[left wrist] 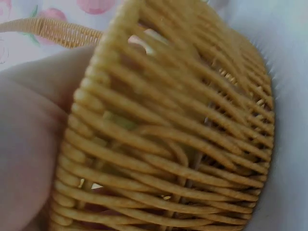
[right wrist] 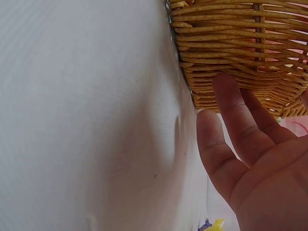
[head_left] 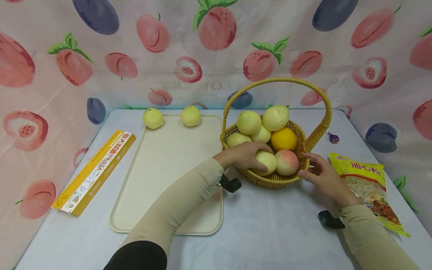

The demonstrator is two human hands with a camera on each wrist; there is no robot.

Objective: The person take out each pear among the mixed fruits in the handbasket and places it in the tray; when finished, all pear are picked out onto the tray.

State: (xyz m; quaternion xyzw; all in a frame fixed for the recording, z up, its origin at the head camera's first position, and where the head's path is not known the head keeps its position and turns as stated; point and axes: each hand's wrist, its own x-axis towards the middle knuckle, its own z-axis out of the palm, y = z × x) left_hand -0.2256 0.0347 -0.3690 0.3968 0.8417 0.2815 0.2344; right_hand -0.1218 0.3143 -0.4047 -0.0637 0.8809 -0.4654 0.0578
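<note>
In the head view, a wicker basket (head_left: 266, 183) with a tall arched handle holds several pale yellow-green round pears (head_left: 249, 122), an orange (head_left: 284, 139) and a blushed peach (head_left: 287, 162). My left hand (head_left: 244, 154) reaches over the near-left rim, its fingers and thumb around one pear (head_left: 266, 163) inside the basket. The left wrist view shows mostly the wicker wall (left wrist: 163, 125), which hides that pear. At the right rim, my right hand (head_left: 320, 176) touches the basket. In the right wrist view its fingers (right wrist: 236, 110) are loosely extended by the wicker wall.
Left of the basket lies a cream tray (head_left: 168, 168), with two pears (head_left: 153, 118) at its far edge. A yellow-white pasta box (head_left: 96, 170) is farther left. On the right are a yellow pasta bag (head_left: 368, 191) and a small purple-wrapped lollipop (head_left: 333, 138). A fruit-print cloth (head_left: 216, 71) hangs behind.
</note>
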